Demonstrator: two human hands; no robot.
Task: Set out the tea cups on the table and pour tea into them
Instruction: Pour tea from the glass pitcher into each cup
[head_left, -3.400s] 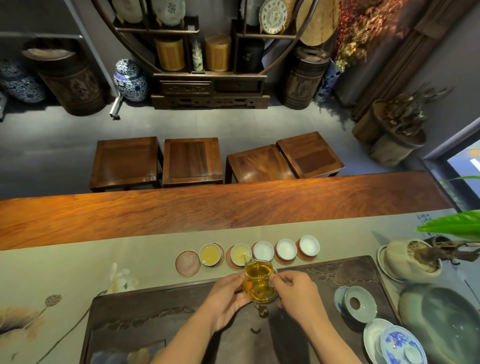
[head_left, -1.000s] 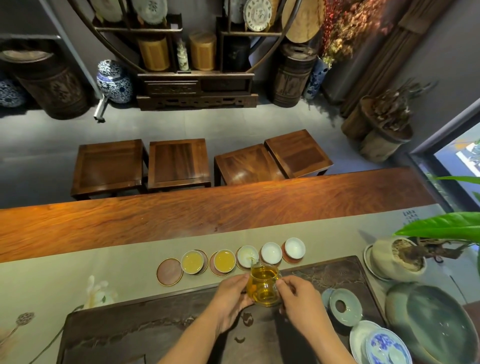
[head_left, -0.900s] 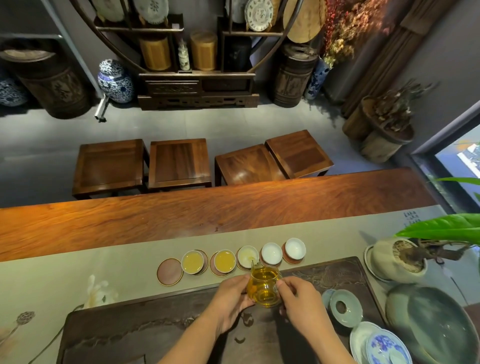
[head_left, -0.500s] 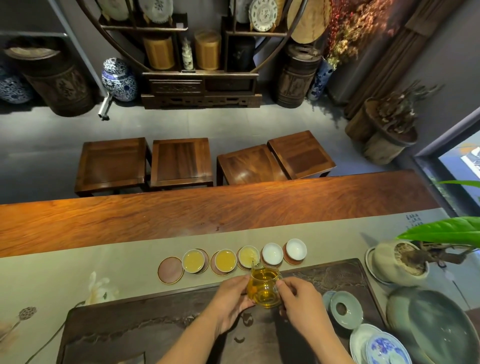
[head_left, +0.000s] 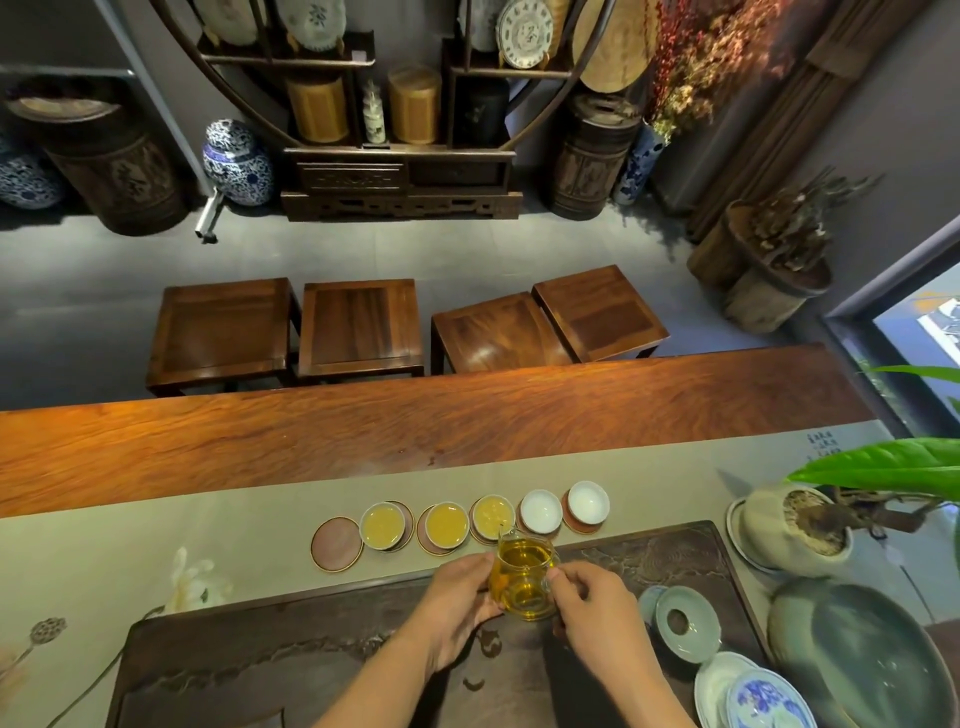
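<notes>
A glass pitcher (head_left: 523, 577) of amber tea is held over the near edge of a row of white cups. My left hand (head_left: 457, 597) grips its left side and my right hand (head_left: 592, 605) pinches its handle on the right. Its spout points at the third cup (head_left: 492, 516), which holds tea. Two cups to its left (head_left: 383, 525) (head_left: 447, 525) are also filled. The two cups on the right (head_left: 540, 511) (head_left: 588, 501) look empty. An empty round coaster (head_left: 336, 543) lies at the row's left end.
A dark carved tea tray (head_left: 311, 670) lies under my arms. On its right stand a celadon lid rest (head_left: 687, 623), a blue-and-white gaiwan (head_left: 763, 699) and a large green bowl (head_left: 872, 660). A potted plant (head_left: 795, 525) sits at far right. Several stools stand beyond the table.
The third cup has gone from nearly empty to filled with tea. The pitcher has moved a little right along the row, still held by both hands.
</notes>
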